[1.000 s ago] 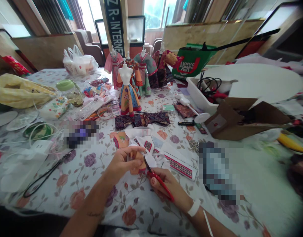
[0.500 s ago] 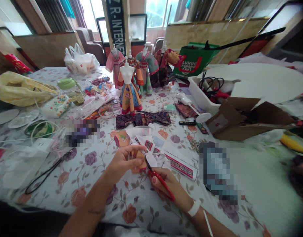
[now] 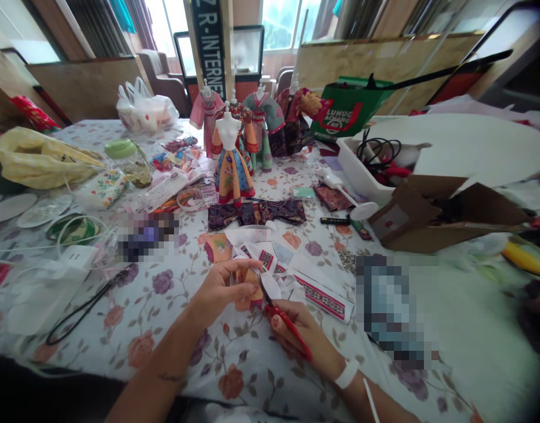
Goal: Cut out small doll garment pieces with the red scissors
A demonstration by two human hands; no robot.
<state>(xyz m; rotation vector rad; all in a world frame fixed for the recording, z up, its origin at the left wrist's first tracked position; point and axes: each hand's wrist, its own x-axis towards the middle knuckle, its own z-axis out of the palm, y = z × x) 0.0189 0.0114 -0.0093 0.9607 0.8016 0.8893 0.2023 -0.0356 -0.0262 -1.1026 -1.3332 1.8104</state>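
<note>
Low over the middle of the table, my left hand (image 3: 223, 288) pinches a small piece of orange fabric (image 3: 243, 302) between thumb and fingers. My right hand (image 3: 296, 329) is closed round red-handled scissors (image 3: 291, 335), whose dark blades point up and away, right beside the fabric. Whether the blades touch it I cannot tell. Just beyond lie a patterned trim strip (image 3: 325, 298) in red, black and white, white scraps, and another orange fabric piece (image 3: 219, 248) with a red edge. Farther back is a dark paisley fabric strip (image 3: 281, 211).
A white doll mannequin (image 3: 229, 132) in an orange and blue skirt stands ahead, with several dressed ones behind it. To the right are a cardboard box (image 3: 393, 217) and a white foam box (image 3: 353, 158). A power strip (image 3: 69, 273) with cables and a lidded jar (image 3: 128, 164) sit left.
The view has shifted very slightly. Both hands, the scissors and the orange fabric keep almost the same place.
</note>
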